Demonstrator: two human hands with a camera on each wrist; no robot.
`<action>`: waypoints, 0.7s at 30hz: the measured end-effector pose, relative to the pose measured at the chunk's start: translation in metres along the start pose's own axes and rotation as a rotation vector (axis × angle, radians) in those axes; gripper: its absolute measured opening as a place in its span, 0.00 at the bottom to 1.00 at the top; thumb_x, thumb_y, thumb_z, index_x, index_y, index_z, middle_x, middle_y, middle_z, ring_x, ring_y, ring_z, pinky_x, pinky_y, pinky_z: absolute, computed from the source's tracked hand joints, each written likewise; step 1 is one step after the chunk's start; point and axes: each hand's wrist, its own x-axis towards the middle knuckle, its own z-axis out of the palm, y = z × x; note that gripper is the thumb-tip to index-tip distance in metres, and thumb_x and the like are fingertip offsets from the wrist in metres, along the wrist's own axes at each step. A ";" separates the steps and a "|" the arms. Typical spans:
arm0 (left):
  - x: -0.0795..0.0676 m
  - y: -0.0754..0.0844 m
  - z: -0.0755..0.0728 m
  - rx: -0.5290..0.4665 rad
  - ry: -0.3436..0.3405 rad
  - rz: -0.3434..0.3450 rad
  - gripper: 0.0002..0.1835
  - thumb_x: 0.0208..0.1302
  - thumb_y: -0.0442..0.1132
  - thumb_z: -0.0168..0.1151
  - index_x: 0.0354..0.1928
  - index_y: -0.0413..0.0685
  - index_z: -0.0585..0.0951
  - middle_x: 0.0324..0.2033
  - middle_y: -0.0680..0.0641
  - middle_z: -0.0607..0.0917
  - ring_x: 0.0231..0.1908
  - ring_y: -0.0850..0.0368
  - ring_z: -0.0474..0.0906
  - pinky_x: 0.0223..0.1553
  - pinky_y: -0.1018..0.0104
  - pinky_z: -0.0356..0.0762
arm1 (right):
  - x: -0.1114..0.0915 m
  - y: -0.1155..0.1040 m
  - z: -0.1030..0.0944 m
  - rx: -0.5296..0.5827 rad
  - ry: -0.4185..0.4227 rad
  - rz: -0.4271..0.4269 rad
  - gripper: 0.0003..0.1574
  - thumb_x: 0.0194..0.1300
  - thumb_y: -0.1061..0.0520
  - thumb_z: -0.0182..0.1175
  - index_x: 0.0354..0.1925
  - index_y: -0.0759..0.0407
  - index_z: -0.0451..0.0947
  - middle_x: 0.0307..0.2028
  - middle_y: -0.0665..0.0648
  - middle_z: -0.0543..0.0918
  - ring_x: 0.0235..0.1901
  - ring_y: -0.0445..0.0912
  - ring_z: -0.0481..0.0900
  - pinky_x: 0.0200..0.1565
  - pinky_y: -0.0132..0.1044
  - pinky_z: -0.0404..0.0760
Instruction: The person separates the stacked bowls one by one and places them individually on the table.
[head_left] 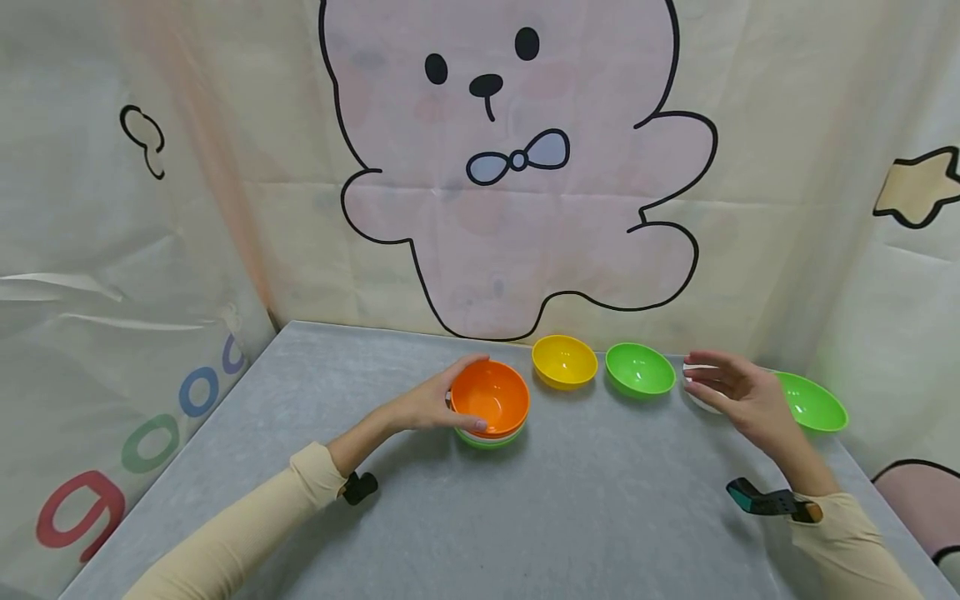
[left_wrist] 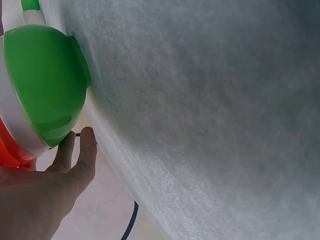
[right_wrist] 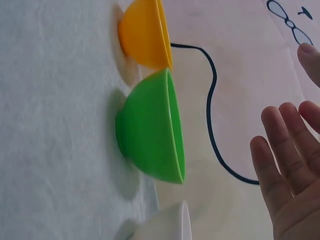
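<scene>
A small stack of bowls stands left of the table's middle: an orange bowl [head_left: 490, 396] on top, a white bowl [left_wrist: 20, 120] under it and a green bowl [left_wrist: 50, 82] at the bottom. My left hand [head_left: 431, 406] holds the stack from its left side, thumb along the near side and fingers around the far side. Over at the right, my right hand [head_left: 753, 404] hovers with spread, relaxed fingers and holds nothing. Behind it, partly hidden in the head view, is another white bowl [right_wrist: 162, 225].
Along the table's back edge stand a yellow bowl [head_left: 564, 364] and a green bowl [head_left: 640, 371]. Another green bowl [head_left: 813, 404] sits at the far right, partly behind my right hand. A printed cloth [head_left: 285, 250] hangs behind the grey table [head_left: 585, 517].
</scene>
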 end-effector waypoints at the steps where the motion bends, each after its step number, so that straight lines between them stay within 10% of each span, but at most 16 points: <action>1: 0.000 0.000 0.000 -0.002 -0.001 0.004 0.50 0.61 0.48 0.75 0.79 0.61 0.55 0.69 0.49 0.67 0.65 0.50 0.66 0.59 0.50 0.73 | 0.001 -0.001 0.002 0.018 -0.007 -0.010 0.30 0.61 0.75 0.68 0.61 0.69 0.75 0.52 0.59 0.83 0.49 0.42 0.83 0.47 0.27 0.79; 21: 0.000 0.001 0.000 0.011 -0.002 -0.011 0.51 0.60 0.49 0.76 0.80 0.61 0.54 0.69 0.50 0.67 0.65 0.51 0.66 0.61 0.51 0.71 | 0.023 -0.015 0.051 0.203 -0.146 -0.140 0.30 0.59 0.80 0.66 0.60 0.72 0.75 0.52 0.72 0.80 0.48 0.53 0.85 0.49 0.34 0.81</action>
